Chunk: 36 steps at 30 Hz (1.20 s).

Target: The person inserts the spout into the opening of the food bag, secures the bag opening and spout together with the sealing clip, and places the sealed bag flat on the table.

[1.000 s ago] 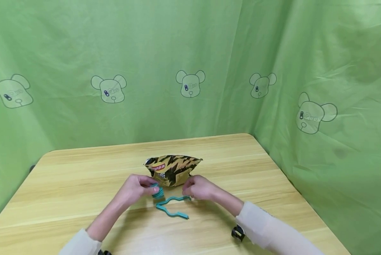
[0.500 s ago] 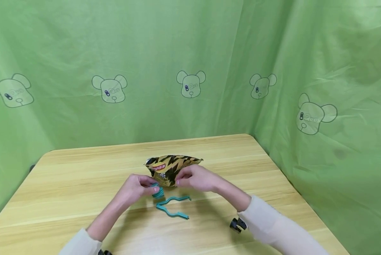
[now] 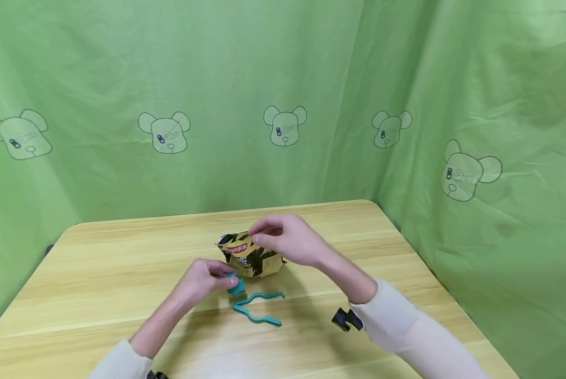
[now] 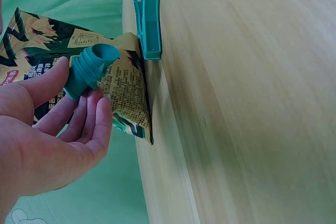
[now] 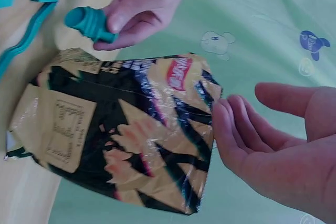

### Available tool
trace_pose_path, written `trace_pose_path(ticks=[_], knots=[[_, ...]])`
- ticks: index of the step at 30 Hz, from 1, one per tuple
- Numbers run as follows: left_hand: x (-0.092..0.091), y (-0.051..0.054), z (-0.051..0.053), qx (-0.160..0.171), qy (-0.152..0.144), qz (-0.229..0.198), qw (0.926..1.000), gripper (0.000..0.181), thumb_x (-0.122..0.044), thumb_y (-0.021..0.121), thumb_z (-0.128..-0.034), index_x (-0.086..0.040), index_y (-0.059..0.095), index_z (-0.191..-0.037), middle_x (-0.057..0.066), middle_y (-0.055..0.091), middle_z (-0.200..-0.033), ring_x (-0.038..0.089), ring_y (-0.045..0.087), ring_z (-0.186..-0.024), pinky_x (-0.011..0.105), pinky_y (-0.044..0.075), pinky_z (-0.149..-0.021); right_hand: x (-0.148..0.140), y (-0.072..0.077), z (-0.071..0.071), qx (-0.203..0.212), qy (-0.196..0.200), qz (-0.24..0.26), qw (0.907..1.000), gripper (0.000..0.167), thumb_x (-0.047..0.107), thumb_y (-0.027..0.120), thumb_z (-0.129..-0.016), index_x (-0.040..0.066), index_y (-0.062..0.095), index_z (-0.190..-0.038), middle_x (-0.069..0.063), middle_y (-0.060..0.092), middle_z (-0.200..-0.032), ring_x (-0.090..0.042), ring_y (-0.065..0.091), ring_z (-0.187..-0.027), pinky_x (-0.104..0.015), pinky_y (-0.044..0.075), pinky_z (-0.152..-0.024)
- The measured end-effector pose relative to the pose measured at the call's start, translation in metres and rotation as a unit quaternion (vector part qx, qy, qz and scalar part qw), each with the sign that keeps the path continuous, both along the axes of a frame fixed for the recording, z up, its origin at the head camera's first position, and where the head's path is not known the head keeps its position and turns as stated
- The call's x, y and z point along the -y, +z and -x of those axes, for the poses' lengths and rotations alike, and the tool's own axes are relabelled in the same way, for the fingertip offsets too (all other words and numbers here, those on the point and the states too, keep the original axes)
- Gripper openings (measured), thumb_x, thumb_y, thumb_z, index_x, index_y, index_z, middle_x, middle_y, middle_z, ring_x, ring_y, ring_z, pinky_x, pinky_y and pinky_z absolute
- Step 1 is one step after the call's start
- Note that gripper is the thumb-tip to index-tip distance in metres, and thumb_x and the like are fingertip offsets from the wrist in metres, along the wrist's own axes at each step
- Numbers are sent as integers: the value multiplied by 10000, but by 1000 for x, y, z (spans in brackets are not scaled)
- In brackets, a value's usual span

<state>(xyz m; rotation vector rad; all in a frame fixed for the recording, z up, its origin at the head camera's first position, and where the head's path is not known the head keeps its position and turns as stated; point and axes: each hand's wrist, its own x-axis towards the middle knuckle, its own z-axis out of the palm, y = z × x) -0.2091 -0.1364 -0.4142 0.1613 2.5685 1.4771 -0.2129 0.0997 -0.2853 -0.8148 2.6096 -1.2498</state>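
Observation:
My left hand (image 3: 202,281) pinches a teal threaded spout (image 4: 84,73) between thumb and fingers, just in front of a gold-and-black chip bag (image 3: 259,263). In the right wrist view the spout's round mouth faces away from the fingers. The bag stands on the table, its printed front towards me. My right hand (image 3: 292,239) is at the bag's upper edge; the fingertips (image 5: 219,109) meet that edge while the thumb stays apart from it. A teal bag clip (image 3: 264,319) lies spread in a V before the bag, touched by neither hand.
The wooden table (image 3: 121,252) has rounded far corners. Green curtains (image 3: 216,63) with bear-head prints hang behind it and along the right side. Black wrist-camera mounts (image 3: 346,319) sit under the sleeves.
My right hand has risen from the end of the clip, past the bag's front, to its upper edge. The left hand keeps its hold on the spout.

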Motion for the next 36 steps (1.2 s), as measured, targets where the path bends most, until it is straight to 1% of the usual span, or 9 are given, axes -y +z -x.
trace_pose_path(ticks=[3, 7, 11, 15, 19, 25, 29, 33, 36], knots=[[0, 1, 0, -5, 2, 38, 10000, 238, -273, 820, -859, -133, 784, -1048, -15, 734, -892, 138, 663, -842, 329, 534, -773, 4, 3, 0, -169, -246, 294, 9991, 239, 181, 679, -965, 122, 716, -1194, -7, 738, -1043, -145, 684, -969, -343, 560, -891], [1, 2, 0, -4, 27, 56, 10000, 241, -274, 819, -861, -133, 784, -1053, -14, 733, -895, 139, 662, -847, 334, 533, -772, 9, -1, 2, -549, -476, 552, 9958, 260, 125, 715, -929, 109, 711, -1188, -14, 730, -1002, -162, 687, -945, -340, 564, -891], [2, 2, 0, 31, 28, 21, 10000, 236, -268, 814, -866, -131, 785, -1057, -13, 732, -894, 142, 661, -848, 332, 528, -772, 11, -8, 5, -1035, -617, 507, 9914, 283, 118, 742, -908, 95, 718, -1188, -36, 750, -1055, -191, 703, -979, -357, 572, -900], [3, 1, 0, 50, 39, 25, 10000, 245, -276, 816, -864, -139, 784, -1065, -13, 734, -900, 144, 662, -852, 339, 525, -780, 12, -14, 9, -1304, -731, 292, 9883, 299, 136, 748, -911, 94, 719, -1206, -57, 757, -1140, -240, 710, -1069, -414, 574, -932], [4, 3, -1, 77, 38, 6, 10000, 259, -283, 817, -861, -139, 781, -1073, -11, 736, -915, 148, 665, -864, 354, 529, -796, 14, -19, 13, -1438, -790, 139, 9864, 275, 129, 745, -911, 89, 735, -1183, -65, 757, -1151, -249, 710, -1090, -425, 578, -931], [8, 6, 0, 64, 67, -70, 9999, 286, -280, 812, -868, -110, 775, -1094, -8, 742, -930, 151, 677, -884, 391, 533, -844, 18, -28, 19, -1519, -732, 2, 9857, 160, 116, 756, -903, 100, 791, -1058, -45, 780, -1065, -187, 736, -987, -337, 596, -850], [10, 7, 1, 16, 106, -48, 9999, 300, -278, 812, -869, -94, 771, -1103, -9, 747, -925, 148, 684, -882, 405, 534, -854, 19, -30, 20, -1510, -734, -48, 9858, 108, 112, 755, -909, 106, 808, -1003, -45, 789, -1026, -182, 747, -958, -330, 603, -820], [14, 10, 1, 34, 15, -48, 10000, 320, -271, 808, -874, -81, 761, -1127, -6, 750, -930, 147, 689, -888, 428, 539, -879, 19, -31, 20, -1535, -706, -25, 9856, 93, 104, 753, -910, 99, 811, -983, -53, 791, -1001, -178, 754, -919, -312, 607, -785], [19, 17, 2, 36, -148, -25, 9999, 313, -253, 798, -884, -67, 755, -1133, 2, 754, -922, 152, 697, -889, 453, 544, -908, 19, -31, 21, -1577, -691, -4, 9851, 85, 96, 755, -906, 93, 812, -970, -59, 792, -984, -170, 756, -892, -298, 607, -769]])
